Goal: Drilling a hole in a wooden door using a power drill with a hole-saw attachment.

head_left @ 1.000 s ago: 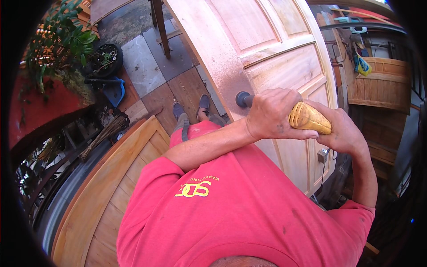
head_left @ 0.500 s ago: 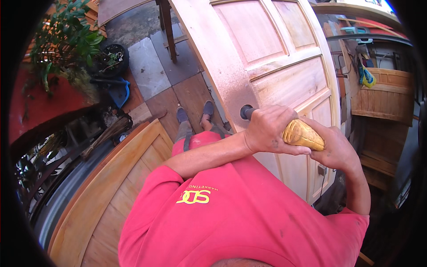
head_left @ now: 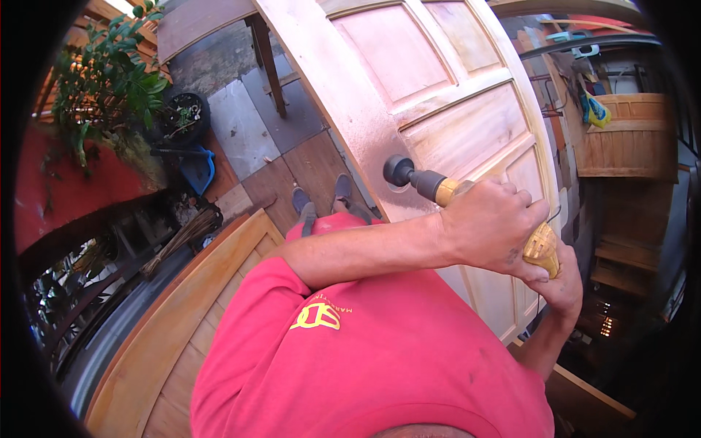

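A yellow power drill (head_left: 445,191) with a dark chuck lies across my front, a black hole saw (head_left: 398,171) fitted at its tip. The hole saw stands tilted over a round cut near the edge of a pale panelled wooden door (head_left: 467,128). How deep it reaches into the wood I cannot tell. Brown sawdust covers the surface around it. Wrapped over the drill's body is my left hand (head_left: 491,226), closed. My right hand (head_left: 564,285) grips the drill's rear end, its fingers partly hidden behind the tool.
Another panelled door (head_left: 197,321) leans at my lower left. A dark table leg (head_left: 270,69) stands beyond the door's left edge. Potted plant (head_left: 182,117), blue dustpan (head_left: 197,171) and stick broom (head_left: 179,237) are at left. Wooden panels (head_left: 628,139) stand at right.
Both hands have moved right and toward me with the drill. More of the hole saw and chuck now shows above the door. The view has shifted slightly.
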`<action>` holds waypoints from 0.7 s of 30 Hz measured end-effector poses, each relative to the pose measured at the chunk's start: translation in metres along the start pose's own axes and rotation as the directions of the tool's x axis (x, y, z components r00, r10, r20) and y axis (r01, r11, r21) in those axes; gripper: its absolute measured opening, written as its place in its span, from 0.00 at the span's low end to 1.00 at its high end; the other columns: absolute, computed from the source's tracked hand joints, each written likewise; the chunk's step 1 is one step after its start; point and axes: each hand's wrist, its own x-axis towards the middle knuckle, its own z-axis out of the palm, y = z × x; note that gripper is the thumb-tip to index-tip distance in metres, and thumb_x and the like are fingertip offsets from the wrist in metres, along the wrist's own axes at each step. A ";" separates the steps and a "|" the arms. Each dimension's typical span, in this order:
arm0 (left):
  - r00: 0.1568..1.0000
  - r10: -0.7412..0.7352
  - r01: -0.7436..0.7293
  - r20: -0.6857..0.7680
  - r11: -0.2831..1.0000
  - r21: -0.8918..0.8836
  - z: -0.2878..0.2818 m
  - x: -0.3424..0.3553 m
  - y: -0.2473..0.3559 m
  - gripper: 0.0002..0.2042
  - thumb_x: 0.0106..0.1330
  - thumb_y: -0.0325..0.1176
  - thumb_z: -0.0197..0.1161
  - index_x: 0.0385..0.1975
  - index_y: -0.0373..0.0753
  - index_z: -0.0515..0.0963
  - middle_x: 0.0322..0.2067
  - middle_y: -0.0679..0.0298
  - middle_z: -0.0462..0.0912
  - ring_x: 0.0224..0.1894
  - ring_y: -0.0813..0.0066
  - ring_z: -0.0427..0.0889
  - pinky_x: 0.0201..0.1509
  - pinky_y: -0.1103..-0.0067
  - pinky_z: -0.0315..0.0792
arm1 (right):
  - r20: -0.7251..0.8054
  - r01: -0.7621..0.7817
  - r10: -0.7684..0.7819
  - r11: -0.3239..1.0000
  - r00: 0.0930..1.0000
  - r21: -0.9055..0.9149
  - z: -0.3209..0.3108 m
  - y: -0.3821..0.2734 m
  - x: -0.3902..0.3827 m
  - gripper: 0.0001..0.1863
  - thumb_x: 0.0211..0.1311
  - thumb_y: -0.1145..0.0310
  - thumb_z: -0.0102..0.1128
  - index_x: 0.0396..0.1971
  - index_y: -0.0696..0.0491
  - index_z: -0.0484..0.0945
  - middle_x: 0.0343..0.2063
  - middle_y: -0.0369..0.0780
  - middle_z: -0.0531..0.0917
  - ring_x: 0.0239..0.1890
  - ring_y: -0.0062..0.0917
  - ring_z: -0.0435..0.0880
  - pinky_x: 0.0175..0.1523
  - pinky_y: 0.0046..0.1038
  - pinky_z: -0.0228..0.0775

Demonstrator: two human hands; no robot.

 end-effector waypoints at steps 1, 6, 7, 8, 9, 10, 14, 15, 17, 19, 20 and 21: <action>1.000 0.026 -0.026 0.002 1.000 0.007 0.000 0.000 0.002 0.38 0.54 0.73 0.79 0.35 0.36 0.82 0.26 0.55 0.85 0.28 0.53 0.90 0.31 0.64 0.82 | -0.036 -0.041 0.047 0.985 0.998 0.165 0.016 0.016 -0.003 0.37 0.56 0.66 0.80 0.66 0.62 0.81 0.40 0.41 0.93 0.43 0.28 0.94 0.53 0.31 0.84; 0.773 -0.166 0.171 0.613 0.984 0.050 0.006 0.001 -0.007 0.40 0.55 0.72 0.79 0.36 0.31 0.83 0.28 0.44 0.89 0.28 0.43 0.91 0.36 0.57 0.86 | -0.004 -0.275 0.323 0.813 0.946 0.512 0.075 0.069 -0.009 0.26 0.53 0.70 0.79 0.53 0.59 0.84 0.36 0.40 0.92 0.38 0.23 0.92 0.46 0.28 0.83; 0.766 -0.149 0.148 0.626 0.988 0.054 0.009 0.001 -0.011 0.40 0.55 0.72 0.79 0.36 0.31 0.83 0.28 0.44 0.89 0.28 0.43 0.91 0.36 0.57 0.86 | -0.034 -0.164 0.220 0.814 0.975 0.557 0.090 0.077 -0.003 0.24 0.53 0.72 0.78 0.52 0.59 0.84 0.36 0.41 0.92 0.38 0.23 0.92 0.46 0.29 0.83; 0.729 -0.167 0.163 0.664 0.984 0.068 0.012 0.001 -0.014 0.40 0.55 0.72 0.79 0.36 0.30 0.84 0.28 0.44 0.89 0.29 0.42 0.91 0.37 0.57 0.86 | -0.078 -0.048 0.116 0.805 0.990 0.591 0.101 0.083 0.003 0.23 0.53 0.73 0.78 0.50 0.58 0.84 0.36 0.42 0.92 0.37 0.24 0.92 0.45 0.29 0.83; 0.674 -0.196 0.183 0.712 0.978 0.096 0.014 0.001 -0.017 0.40 0.55 0.72 0.79 0.37 0.30 0.85 0.28 0.43 0.89 0.30 0.42 0.92 0.38 0.57 0.86 | -0.098 -0.021 0.102 0.793 0.990 0.609 0.110 0.088 0.005 0.23 0.53 0.73 0.78 0.50 0.58 0.84 0.36 0.42 0.92 0.37 0.24 0.92 0.45 0.29 0.83; 0.683 -0.170 0.147 0.710 0.985 0.094 0.015 0.002 -0.020 0.40 0.55 0.72 0.79 0.37 0.30 0.85 0.28 0.43 0.89 0.30 0.42 0.92 0.38 0.57 0.86 | -0.105 -0.009 0.104 0.754 0.989 0.657 0.119 0.092 0.008 0.23 0.53 0.74 0.77 0.51 0.59 0.84 0.36 0.42 0.93 0.38 0.25 0.93 0.46 0.29 0.84; 0.555 -0.241 0.167 0.796 0.970 0.177 0.014 0.011 -0.032 0.42 0.56 0.72 0.77 0.40 0.29 0.87 0.29 0.42 0.90 0.35 0.42 0.93 0.44 0.57 0.87 | -0.178 0.090 0.059 0.687 0.982 0.721 0.143 0.105 0.026 0.23 0.57 0.76 0.79 0.53 0.59 0.84 0.39 0.42 0.93 0.41 0.25 0.93 0.49 0.30 0.86; 0.510 -0.280 0.200 0.813 0.958 0.204 0.012 0.013 -0.034 0.42 0.56 0.73 0.77 0.41 0.28 0.88 0.31 0.42 0.91 0.36 0.41 0.93 0.46 0.57 0.87 | -0.204 0.102 0.063 0.700 0.977 0.707 0.147 0.107 0.030 0.23 0.59 0.75 0.80 0.55 0.59 0.84 0.41 0.41 0.93 0.43 0.25 0.93 0.50 0.30 0.86; 0.504 -0.290 0.186 0.813 0.956 0.226 0.007 0.018 -0.041 0.42 0.57 0.73 0.76 0.42 0.28 0.88 0.31 0.42 0.91 0.36 0.41 0.93 0.47 0.56 0.86 | -0.253 0.139 0.054 0.718 0.966 0.682 0.153 0.110 0.040 0.24 0.61 0.74 0.82 0.56 0.59 0.84 0.44 0.41 0.93 0.44 0.24 0.93 0.52 0.30 0.86; 0.501 -0.299 0.177 0.812 0.954 0.242 0.004 0.024 -0.049 0.43 0.57 0.74 0.75 0.43 0.28 0.89 0.31 0.42 0.91 0.36 0.40 0.93 0.47 0.56 0.86 | -0.297 0.164 0.050 0.741 0.954 0.651 0.155 0.113 0.049 0.25 0.62 0.72 0.83 0.58 0.59 0.83 0.46 0.40 0.93 0.46 0.23 0.92 0.53 0.30 0.86; 0.500 -0.314 0.186 0.807 0.949 0.253 0.004 0.026 -0.054 0.43 0.58 0.74 0.74 0.42 0.28 0.89 0.31 0.42 0.91 0.37 0.40 0.93 0.48 0.56 0.86 | -0.315 0.165 0.068 0.738 0.947 0.654 0.158 0.114 0.053 0.29 0.62 0.72 0.84 0.61 0.59 0.83 0.48 0.40 0.93 0.48 0.23 0.92 0.54 0.30 0.86; 0.500 -0.331 0.198 0.801 0.943 0.266 0.005 0.028 -0.059 0.43 0.58 0.75 0.74 0.42 0.29 0.89 0.31 0.42 0.91 0.37 0.40 0.93 0.48 0.56 0.86 | -0.338 0.184 0.065 0.736 0.939 0.652 0.160 0.115 0.058 0.32 0.63 0.71 0.85 0.65 0.60 0.82 0.50 0.40 0.93 0.50 0.23 0.91 0.55 0.30 0.86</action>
